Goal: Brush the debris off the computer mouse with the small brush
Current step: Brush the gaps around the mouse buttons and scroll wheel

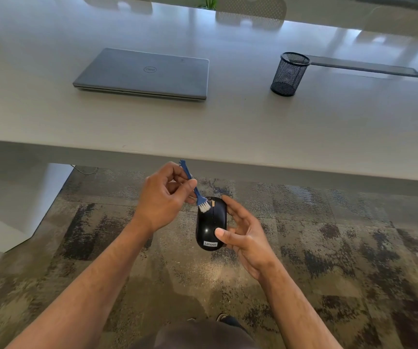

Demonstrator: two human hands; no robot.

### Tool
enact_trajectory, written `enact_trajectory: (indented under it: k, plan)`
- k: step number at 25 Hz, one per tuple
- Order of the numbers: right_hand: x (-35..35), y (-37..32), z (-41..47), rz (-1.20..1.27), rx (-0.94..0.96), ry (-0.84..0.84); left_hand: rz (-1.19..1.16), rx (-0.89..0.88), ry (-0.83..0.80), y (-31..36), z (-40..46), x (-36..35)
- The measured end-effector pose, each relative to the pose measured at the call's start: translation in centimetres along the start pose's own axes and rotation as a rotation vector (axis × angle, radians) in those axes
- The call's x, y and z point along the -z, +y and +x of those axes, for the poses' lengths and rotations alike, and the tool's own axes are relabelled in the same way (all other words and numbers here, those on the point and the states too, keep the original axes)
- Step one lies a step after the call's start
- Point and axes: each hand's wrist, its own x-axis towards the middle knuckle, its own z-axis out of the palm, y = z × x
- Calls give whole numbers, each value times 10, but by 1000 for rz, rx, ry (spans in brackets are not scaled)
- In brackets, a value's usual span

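Observation:
A glossy black computer mouse (pixel 209 220) with a white label is held in the air in front of the table edge, above the carpet. My right hand (pixel 243 238) grips it from the right side, thumb pressed on its back. My left hand (pixel 164 197) pinches the thin blue handle of a small brush (pixel 198 191). The brush's white bristles touch the front left of the mouse, next to the scroll wheel. A small tan speck sits near the wheel.
A long grey table (pixel 228 127) spans the view beyond my hands. On it lie a closed grey laptop (pixel 145 73) and a black mesh pen cup (pixel 289 74). Patterned carpet (pixel 328 235) lies below. Chairs stand at the far side.

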Motion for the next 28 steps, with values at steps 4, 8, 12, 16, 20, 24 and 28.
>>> enact_trajectory:
  k: [4,8,12,16,20,24,28]
  plan:
    - [2,3,-4,21,1,-13,44,8,20,-3,9,-6]
    - [6,0,-6,18,13,-35,45,32,103,-10,13,-10]
    - [11,-4,-7,23,23,-19,5,64,166,-19,8,-6]
    - [13,-4,-6,28,12,-14,-142,11,157,-16,0,3]
    - [12,-6,-4,27,16,-38,-201,-70,24,-10,-5,4]
    - [9,-6,-4,29,0,-66,-160,-33,4,-12,2,-1]
    - [12,-4,-6,38,4,-72,-58,34,62,-24,14,-8]
